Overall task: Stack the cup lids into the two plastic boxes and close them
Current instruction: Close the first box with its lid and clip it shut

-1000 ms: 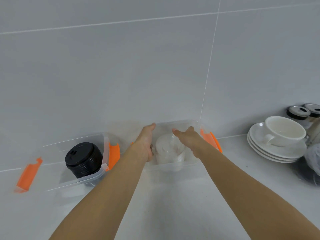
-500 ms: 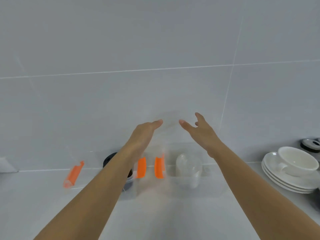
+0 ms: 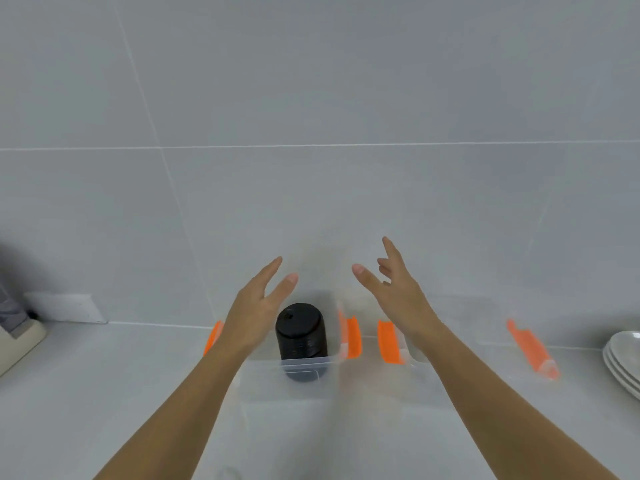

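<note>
Two clear plastic boxes with orange latches stand side by side against the tiled wall. The left box [image 3: 304, 367] holds a stack of black cup lids [image 3: 300, 336]. The right box [image 3: 485, 362] is mostly hidden behind my right forearm, so its contents cannot be made out. My left hand [image 3: 258, 306] hovers open above the left box, just left of the black stack. My right hand [image 3: 394, 292] is raised open between the two boxes, fingers spread. Neither hand touches anything.
Stacked white saucers [image 3: 623, 362] sit at the right edge of the grey counter. A beige object [image 3: 17, 341] and a white wall socket plate [image 3: 62, 308] are at the far left. The tiled wall rises directly behind the boxes.
Both hands left the right box with the clear lids, lifted and shifted left. The view panned left, so the left box with the black lids now sits under my hands.
</note>
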`<move>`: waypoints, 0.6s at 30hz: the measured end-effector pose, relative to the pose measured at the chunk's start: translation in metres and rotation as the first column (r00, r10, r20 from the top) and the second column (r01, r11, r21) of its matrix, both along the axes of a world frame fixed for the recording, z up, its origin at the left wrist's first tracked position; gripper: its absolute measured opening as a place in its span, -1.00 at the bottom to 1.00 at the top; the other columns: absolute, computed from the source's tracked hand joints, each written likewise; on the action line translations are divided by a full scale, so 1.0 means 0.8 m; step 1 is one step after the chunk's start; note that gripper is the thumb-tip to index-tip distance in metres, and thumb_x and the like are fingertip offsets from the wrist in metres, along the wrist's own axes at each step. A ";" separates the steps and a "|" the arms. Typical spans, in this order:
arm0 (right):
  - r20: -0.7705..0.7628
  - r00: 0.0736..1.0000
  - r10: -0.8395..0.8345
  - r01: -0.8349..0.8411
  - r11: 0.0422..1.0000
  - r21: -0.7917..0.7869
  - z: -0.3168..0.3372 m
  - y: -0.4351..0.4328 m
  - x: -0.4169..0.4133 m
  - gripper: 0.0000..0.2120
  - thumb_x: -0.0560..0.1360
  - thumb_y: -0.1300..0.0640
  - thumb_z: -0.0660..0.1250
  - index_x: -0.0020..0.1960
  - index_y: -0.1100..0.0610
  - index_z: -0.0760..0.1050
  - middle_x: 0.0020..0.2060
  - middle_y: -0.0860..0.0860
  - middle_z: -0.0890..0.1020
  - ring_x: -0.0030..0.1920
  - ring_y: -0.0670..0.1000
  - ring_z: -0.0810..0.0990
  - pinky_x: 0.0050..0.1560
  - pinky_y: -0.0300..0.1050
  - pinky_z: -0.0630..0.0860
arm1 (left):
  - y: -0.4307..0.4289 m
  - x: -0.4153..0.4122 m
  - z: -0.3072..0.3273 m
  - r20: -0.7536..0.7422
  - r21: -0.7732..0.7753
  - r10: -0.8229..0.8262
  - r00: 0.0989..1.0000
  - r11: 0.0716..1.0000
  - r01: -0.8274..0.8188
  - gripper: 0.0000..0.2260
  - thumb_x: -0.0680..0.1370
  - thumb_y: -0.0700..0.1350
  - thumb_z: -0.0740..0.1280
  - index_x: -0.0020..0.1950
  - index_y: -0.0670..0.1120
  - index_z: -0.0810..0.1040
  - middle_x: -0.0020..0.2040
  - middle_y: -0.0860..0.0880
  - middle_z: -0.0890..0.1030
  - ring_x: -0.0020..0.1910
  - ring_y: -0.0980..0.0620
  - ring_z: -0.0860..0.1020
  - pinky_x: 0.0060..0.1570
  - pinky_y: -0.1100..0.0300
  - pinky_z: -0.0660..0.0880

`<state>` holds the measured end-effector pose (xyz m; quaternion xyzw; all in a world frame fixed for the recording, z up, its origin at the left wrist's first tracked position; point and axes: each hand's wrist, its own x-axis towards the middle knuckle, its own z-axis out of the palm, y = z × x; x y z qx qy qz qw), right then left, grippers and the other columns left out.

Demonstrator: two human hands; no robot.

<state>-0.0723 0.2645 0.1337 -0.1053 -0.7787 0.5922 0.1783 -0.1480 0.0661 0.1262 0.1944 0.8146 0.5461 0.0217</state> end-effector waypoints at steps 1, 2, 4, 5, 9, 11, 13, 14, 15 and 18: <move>0.012 1.000 0.012 -0.012 1.000 -0.006 -0.005 -0.010 -0.006 -0.16 0.33 -0.33 0.28 0.46 -0.22 -0.08 0.48 -0.06 0.19 0.44 -0.09 0.20 0.27 -0.13 0.20 | -0.007 -0.006 -0.007 0.029 0.010 0.006 1.000 1.000 -0.006 -0.42 0.47 0.27 0.20 0.47 0.16 0.27 0.49 0.15 0.29 0.46 0.15 0.23 0.31 0.22 0.10; 0.028 0.999 0.027 -0.027 1.000 -0.009 -0.011 -0.021 -0.013 -0.16 0.33 -0.34 0.28 0.46 -0.23 -0.08 0.48 -0.06 0.19 0.44 -0.07 0.20 0.28 -0.12 0.19 | -0.014 -0.011 -0.013 0.060 0.011 0.010 0.998 1.000 -0.011 -0.41 0.46 0.30 0.20 0.47 0.17 0.26 0.49 0.15 0.29 0.46 0.15 0.23 0.34 0.21 0.10; 0.059 0.996 0.063 -0.062 0.998 -0.023 -0.022 -0.040 -0.026 -0.16 0.33 -0.34 0.28 0.46 -0.24 -0.10 0.49 -0.07 0.16 0.45 -0.05 0.18 0.33 -0.09 0.17 | -0.026 -0.020 -0.026 0.106 -0.029 0.027 0.994 0.999 -0.024 -0.33 0.39 0.41 0.17 0.46 0.24 0.23 0.49 0.19 0.27 0.46 0.15 0.21 0.45 0.06 0.06; 0.074 0.994 0.080 -0.078 0.997 -0.028 -0.028 -0.049 -0.033 -0.16 0.34 -0.33 0.28 0.46 -0.24 -0.10 0.50 -0.06 0.14 0.46 -0.04 0.16 0.37 -0.06 0.16 | -0.030 -0.025 -0.032 0.123 -0.060 0.035 0.992 0.998 -0.028 -0.29 0.34 0.47 0.15 0.45 0.28 0.22 0.49 0.22 0.25 0.47 0.15 0.20 0.48 -0.04 0.04; 0.179 0.979 0.100 -0.102 0.995 0.003 -0.053 -0.073 -0.055 -0.15 0.35 -0.35 0.24 0.47 -0.20 -0.14 0.51 -0.05 0.08 0.49 -0.04 0.07 0.47 0.09 0.08 | -0.041 -0.046 -0.052 0.191 -0.114 0.006 0.982 0.993 0.016 -0.25 0.31 0.51 0.09 0.46 0.29 0.17 0.51 0.23 0.20 0.50 0.14 0.14 0.48 -0.12 -0.01; 0.237 0.967 0.087 -0.090 0.996 0.003 -0.065 -0.082 -0.064 -0.12 0.33 -0.39 0.22 0.48 -0.17 -0.14 0.52 -0.06 0.07 0.50 -0.04 0.04 0.47 0.13 0.06 | -0.043 -0.056 -0.063 0.227 -0.108 -0.034 0.973 0.992 0.060 -0.32 0.40 0.44 0.12 0.48 0.25 0.15 0.52 0.21 0.17 0.50 0.13 0.12 0.48 0.01 -0.05; 0.286 0.956 0.069 -0.072 0.997 -0.001 -0.076 -0.088 -0.073 -0.12 0.34 -0.38 0.21 0.49 -0.13 -0.13 0.52 -0.04 0.08 0.50 -0.03 0.05 0.47 0.09 0.06 | -0.041 -0.063 -0.073 0.256 -0.117 -0.057 0.965 0.989 0.090 -0.35 0.45 0.38 0.12 0.50 0.22 0.13 0.53 0.19 0.15 0.51 0.12 0.10 0.35 0.16 -0.06; 0.310 0.949 0.054 -0.056 0.998 0.000 -0.082 -0.091 -0.078 -0.13 0.35 -0.37 0.21 0.49 -0.11 -0.12 0.52 -0.03 0.08 0.50 -0.02 0.06 0.46 0.06 0.07 | -0.041 -0.067 -0.078 0.274 -0.137 -0.061 0.960 0.985 0.101 -0.35 0.45 0.37 0.11 0.50 0.21 0.12 0.54 0.19 0.13 0.52 0.11 0.08 0.32 0.17 -0.06; 0.334 0.942 0.040 -0.040 0.999 -0.005 -0.086 -0.093 -0.082 -0.14 0.37 -0.37 0.21 0.49 -0.09 -0.11 0.52 -0.02 0.08 0.49 -0.01 0.07 0.46 0.04 0.08 | -0.039 -0.070 -0.080 0.292 -0.155 -0.064 0.954 0.981 0.114 -0.35 0.45 0.38 0.10 0.51 0.21 0.11 0.54 0.18 0.12 0.52 0.10 0.05 0.32 0.16 -0.07; 0.417 0.909 0.009 0.021 0.998 -0.067 -0.093 -0.094 -0.094 -0.15 0.39 -0.35 0.19 0.50 -0.03 -0.09 0.51 0.01 0.10 0.49 0.04 0.09 0.41 0.01 0.10 | -0.035 -0.082 -0.089 0.377 -0.144 -0.099 0.921 0.976 0.164 -0.29 0.43 0.40 0.11 0.52 0.18 0.07 0.55 0.16 0.08 0.53 0.08 -0.04 0.36 0.14 -0.12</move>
